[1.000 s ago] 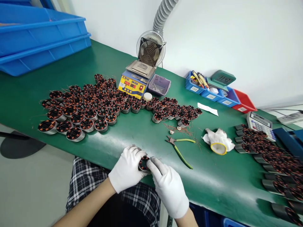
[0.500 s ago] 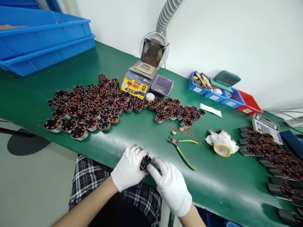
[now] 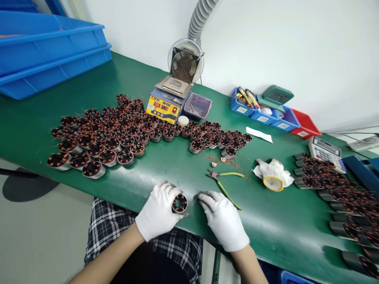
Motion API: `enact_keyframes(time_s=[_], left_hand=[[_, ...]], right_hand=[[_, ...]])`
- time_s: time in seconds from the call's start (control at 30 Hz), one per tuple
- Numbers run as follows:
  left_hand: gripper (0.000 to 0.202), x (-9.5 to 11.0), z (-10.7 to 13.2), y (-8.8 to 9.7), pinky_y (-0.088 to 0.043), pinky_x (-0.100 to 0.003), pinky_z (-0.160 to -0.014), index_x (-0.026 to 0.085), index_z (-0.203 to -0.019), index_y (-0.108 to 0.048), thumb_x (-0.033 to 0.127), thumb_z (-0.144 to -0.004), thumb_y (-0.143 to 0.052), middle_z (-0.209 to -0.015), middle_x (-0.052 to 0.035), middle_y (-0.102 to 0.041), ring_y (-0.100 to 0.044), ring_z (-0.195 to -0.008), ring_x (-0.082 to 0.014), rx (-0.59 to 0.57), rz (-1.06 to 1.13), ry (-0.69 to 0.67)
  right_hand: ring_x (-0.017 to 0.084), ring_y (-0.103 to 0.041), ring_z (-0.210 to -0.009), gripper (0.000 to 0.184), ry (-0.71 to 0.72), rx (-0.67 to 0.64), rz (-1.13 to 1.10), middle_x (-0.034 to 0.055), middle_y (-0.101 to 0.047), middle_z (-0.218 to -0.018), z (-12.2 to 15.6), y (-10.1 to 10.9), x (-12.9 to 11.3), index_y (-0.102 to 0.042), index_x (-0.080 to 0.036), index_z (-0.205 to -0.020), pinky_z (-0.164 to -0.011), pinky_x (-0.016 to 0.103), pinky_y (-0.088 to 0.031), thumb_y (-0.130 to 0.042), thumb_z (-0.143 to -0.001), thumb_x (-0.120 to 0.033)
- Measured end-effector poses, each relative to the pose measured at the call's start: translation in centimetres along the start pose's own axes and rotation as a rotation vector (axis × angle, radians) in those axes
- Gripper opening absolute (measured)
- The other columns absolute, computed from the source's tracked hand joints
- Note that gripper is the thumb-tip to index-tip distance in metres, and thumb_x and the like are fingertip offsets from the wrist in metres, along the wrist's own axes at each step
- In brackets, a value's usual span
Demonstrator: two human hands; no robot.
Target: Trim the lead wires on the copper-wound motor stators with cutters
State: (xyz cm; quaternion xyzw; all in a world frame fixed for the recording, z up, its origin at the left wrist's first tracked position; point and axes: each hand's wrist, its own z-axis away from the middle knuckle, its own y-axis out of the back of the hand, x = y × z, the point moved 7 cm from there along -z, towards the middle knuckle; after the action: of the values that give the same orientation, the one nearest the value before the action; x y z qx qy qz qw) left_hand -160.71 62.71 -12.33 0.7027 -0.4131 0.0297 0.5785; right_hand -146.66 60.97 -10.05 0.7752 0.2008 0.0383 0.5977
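Observation:
My left hand [image 3: 160, 211], in a white glove, wraps around a motor stator [image 3: 179, 203], a metal ring with copper windings inside. It is held at the table's front edge, its open end facing up. To its right is my gloved right hand [image 3: 222, 217], fingertips pinched together on a thin copper wire [image 3: 194, 200], which shows as a fine strand. Green-handled cutting pliers [image 3: 225, 188] lie just beyond the right hand. Behind them are loose copper wire scraps [image 3: 237, 165].
Many stators [image 3: 112, 144] stand on the green table [image 3: 166, 169], with more stators [image 3: 334, 197] at right. A solder pot [image 3: 166, 104], purple tray [image 3: 197, 105], parts bins [image 3: 265, 118], a white glove [image 3: 272, 173] and a calculator [image 3: 325, 152] are further back. Blue crates [image 3: 53, 55] fill the far left.
My right hand has moved right, away from the stator, with the thin wire at its fingertips. The left hand still holds the stator, whose open top now shows fully.

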Motion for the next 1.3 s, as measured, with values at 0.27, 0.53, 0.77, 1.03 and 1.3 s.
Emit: enact_keyframes(time_s=[0.27, 0.53, 0.77, 1.03, 1.3], left_hand=[[0.044, -0.2, 0.3, -0.2, -0.041, -0.050, -0.091, 0.018, -0.097, -0.047, 0.025, -0.060, -0.071, -0.094, -0.0086, -0.059, -0.054, -0.097, -0.0292, 0.002, -0.032, 0.013], [0.044, 0.1, -0.2, 0.2, -0.040, -0.052, -0.091, 0.019, -0.093, -0.048, 0.029, -0.058, -0.074, -0.090, -0.0067, -0.060, -0.057, -0.090, -0.0270, 0.000, -0.005, 0.009], [0.048, -0.3, -0.2, 0.1, -0.037, -0.052, -0.095, 0.020, -0.092, -0.048, 0.027, -0.055, -0.076, -0.093, -0.0067, -0.061, -0.058, -0.093, -0.0269, -0.020, 0.016, -0.008], [0.088, 1.8, 0.3, 2.4, -0.040, -0.055, -0.089, 0.013, -0.122, -0.030, 0.063, -0.058, -0.066, -0.115, -0.0213, -0.049, -0.047, -0.109, -0.0384, 0.149, -0.103, -0.050], [0.082, 3.1, -0.9, 0.2, -0.045, -0.048, -0.082, 0.014, -0.129, -0.023, 0.053, -0.068, -0.062, -0.116, -0.0193, -0.051, -0.054, -0.101, -0.0331, -0.209, -0.016, -0.084]], right_hand=[[0.015, -0.063, -0.060, 0.036, 0.167, -0.044, 0.003, 0.0102, -0.068, -0.092, 0.6, 0.0, -4.1, -0.055, -0.013, -0.112, -0.052, 0.026, -0.047, -0.035, -0.082, -0.004], [0.016, -0.047, -0.051, 0.036, 0.166, 0.105, 0.151, 0.0024, -0.056, -0.058, 0.0, -1.2, -3.4, -0.062, -0.016, -0.090, -0.051, 0.027, -0.033, -0.037, -0.075, 0.003], [0.015, -0.053, -0.054, 0.032, 0.075, 0.009, 0.049, 0.0023, -0.060, -0.063, 1.4, -2.6, -1.5, -0.063, -0.018, -0.089, -0.055, 0.024, -0.039, -0.038, -0.078, 0.000], [0.016, -0.066, -0.074, 0.022, -0.130, 0.254, -0.152, 0.0072, -0.069, -0.090, 3.0, 3.8, 0.7, -0.059, -0.018, -0.101, -0.067, 0.025, -0.051, -0.043, -0.085, -0.015], [0.018, -0.063, -0.054, 0.053, -0.166, -0.187, -0.270, 0.0058, -0.069, -0.072, 1.7, -4.1, -3.2, -0.038, -0.010, -0.129, -0.050, 0.026, -0.047, -0.042, -0.077, -0.009]])
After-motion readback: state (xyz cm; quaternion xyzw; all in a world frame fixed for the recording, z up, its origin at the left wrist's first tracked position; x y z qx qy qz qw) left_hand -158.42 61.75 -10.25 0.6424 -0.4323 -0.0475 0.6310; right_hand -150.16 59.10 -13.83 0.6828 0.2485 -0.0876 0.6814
